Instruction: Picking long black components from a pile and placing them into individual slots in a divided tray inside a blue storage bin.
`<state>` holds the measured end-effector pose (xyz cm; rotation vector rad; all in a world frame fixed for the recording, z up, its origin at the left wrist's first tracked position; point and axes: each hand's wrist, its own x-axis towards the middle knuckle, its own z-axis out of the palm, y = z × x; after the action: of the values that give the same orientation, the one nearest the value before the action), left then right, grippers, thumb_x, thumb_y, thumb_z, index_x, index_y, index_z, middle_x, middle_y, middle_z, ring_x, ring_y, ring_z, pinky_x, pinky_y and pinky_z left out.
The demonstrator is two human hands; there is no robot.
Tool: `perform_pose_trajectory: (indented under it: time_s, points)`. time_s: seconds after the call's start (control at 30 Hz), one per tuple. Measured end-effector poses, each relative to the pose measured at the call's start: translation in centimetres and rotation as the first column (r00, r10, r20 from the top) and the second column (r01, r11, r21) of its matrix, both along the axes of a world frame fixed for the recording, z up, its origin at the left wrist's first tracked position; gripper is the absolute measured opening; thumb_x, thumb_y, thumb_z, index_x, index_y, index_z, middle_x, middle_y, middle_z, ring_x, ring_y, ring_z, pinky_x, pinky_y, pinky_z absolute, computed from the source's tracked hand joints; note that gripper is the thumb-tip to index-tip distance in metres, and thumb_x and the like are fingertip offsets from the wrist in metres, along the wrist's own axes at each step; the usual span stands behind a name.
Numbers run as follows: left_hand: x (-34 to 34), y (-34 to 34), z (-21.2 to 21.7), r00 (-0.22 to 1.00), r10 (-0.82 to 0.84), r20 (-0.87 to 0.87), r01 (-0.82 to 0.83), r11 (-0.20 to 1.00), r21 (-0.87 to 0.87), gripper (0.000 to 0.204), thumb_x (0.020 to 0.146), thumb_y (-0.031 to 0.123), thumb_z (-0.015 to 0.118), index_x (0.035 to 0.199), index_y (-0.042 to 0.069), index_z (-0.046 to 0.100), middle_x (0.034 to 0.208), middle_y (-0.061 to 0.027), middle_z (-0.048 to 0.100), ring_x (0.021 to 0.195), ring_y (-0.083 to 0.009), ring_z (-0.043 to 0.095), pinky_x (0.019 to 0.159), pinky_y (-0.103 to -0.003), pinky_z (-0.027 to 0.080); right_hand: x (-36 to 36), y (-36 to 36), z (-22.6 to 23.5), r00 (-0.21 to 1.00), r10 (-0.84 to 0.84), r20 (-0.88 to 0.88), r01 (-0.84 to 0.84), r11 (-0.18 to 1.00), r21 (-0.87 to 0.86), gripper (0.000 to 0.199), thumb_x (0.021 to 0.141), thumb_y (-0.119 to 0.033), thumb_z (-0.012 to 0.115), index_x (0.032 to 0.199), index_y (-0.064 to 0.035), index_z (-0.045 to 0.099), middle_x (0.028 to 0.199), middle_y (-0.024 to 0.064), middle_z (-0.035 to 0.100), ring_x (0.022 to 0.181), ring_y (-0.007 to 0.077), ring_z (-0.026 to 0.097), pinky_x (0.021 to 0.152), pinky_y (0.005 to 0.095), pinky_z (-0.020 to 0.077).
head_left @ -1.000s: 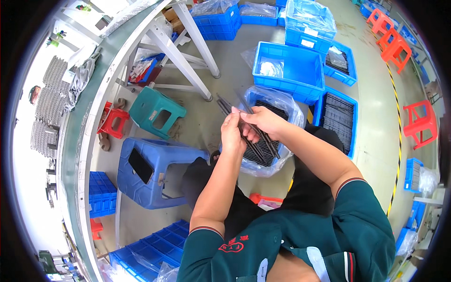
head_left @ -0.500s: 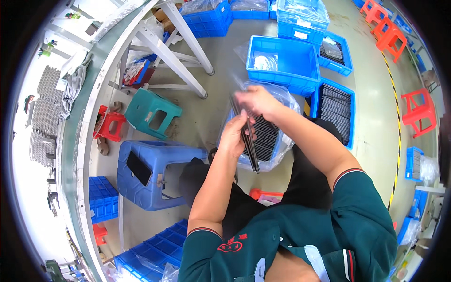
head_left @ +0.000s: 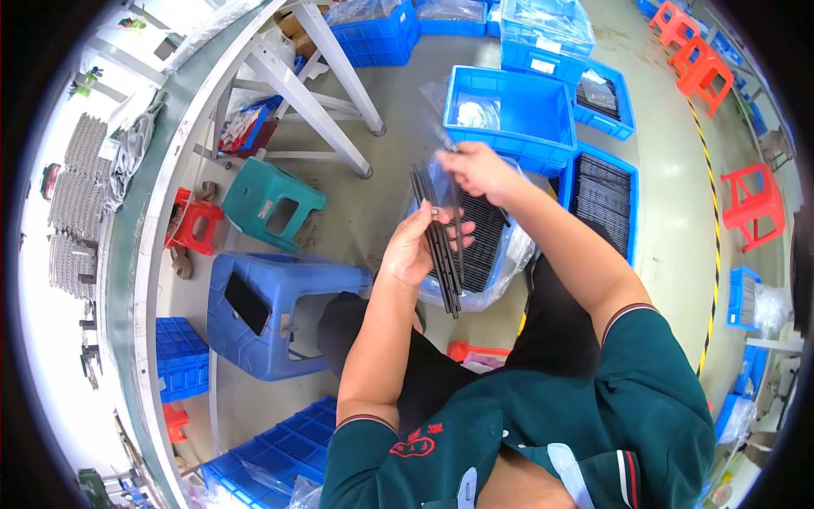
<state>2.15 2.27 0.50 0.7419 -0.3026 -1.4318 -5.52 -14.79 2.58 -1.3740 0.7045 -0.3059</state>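
Note:
My left hand (head_left: 411, 248) is closed around a bundle of thin black rods (head_left: 446, 287), which slant down toward me, some of its fingers spread behind them. My right hand (head_left: 482, 174), just beyond and to the right, pinches a single black rod (head_left: 454, 193) whose far end is blurred by motion. Below both hands stands a bin lined with clear plastic (head_left: 518, 253), holding rows of black rods (head_left: 485, 246). My hands and the bundle hide part of these rows.
An open blue crate (head_left: 526, 102) with a clear bag inside stands beyond the bin. Another blue crate (head_left: 634, 204) of black rods is to the right. On the left are a blue stool (head_left: 297, 280) carrying a black phone (head_left: 247, 304), a green stool (head_left: 254, 199) and a workbench (head_left: 140, 254).
My right hand has shifted slightly right, away from my left hand, with a rod in its fingers. The bundle in my left hand has fanned out somewhat, and more of the left fingers show.

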Motion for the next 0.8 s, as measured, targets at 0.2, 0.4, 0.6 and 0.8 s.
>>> perform_pose_trajectory:
  time_s: [0.2,0.4,0.6,0.8]
  points:
    - [0.1,0.5,-0.2,1.0,0.012,-0.014,-0.012,1.0,0.005,0.035,0.091,0.042,0.051,0.082,0.009,0.058,0.101,-0.0084,0.057,0.084,-0.0242,0.056,0.075,-0.043,0.048,0.6,2.7,0.8,0.959,0.094,-0.269,-0.23,0.813,-0.536,0.051,0.076,-0.049,0.064,0.071,0.0008,0.061,0.063,0.0168,0.059,0.061,0.0302,0.059,0.059,0.038,0.0453]
    - [0.9,0.4,-0.8,0.991,0.024,-0.134,-0.036,0.996,-0.083,0.033,0.09,0.043,0.052,0.083,0.011,0.056,0.079,-0.0009,0.047,0.067,-0.0159,0.044,0.065,-0.034,0.042,1.5,2.4,-1.5,0.977,0.147,-0.151,-0.209,0.78,-0.589,0.04,0.087,-0.037,0.054,0.076,0.0015,0.059,0.064,0.0156,0.059,0.06,0.026,0.06,0.058,0.0377,0.0454]
    - [3.1,0.3,-1.2,0.928,0.368,-0.06,-0.37,0.928,-0.036,0.034,0.09,0.044,0.051,0.088,0.01,0.051,0.076,-0.0001,0.045,0.066,-0.0139,0.044,0.062,-0.033,0.042,-1.2,3.5,2.0,0.952,0.277,-0.129,-0.303,0.911,-0.28,0.023,0.092,-0.022,0.046,0.089,0.0009,0.051,0.065,0.0099,0.06,0.046,0.0151,0.053,0.046,0.0296,0.0423]
    - [3.6,-0.2,-0.6,0.807,0.579,-0.115,-0.583,0.812,-0.004,0.034,0.092,0.038,0.052,0.092,0.004,0.054,0.073,-0.0022,0.043,0.062,-0.015,0.045,0.058,-0.033,0.044,-2.7,5.0,1.6,0.931,0.362,-0.05,-0.365,0.93,-0.053,0.012,0.09,-0.013,0.048,0.099,-0.0044,0.05,0.065,0.0036,0.054,0.046,0.0061,0.042,0.042,0.0205,0.033]
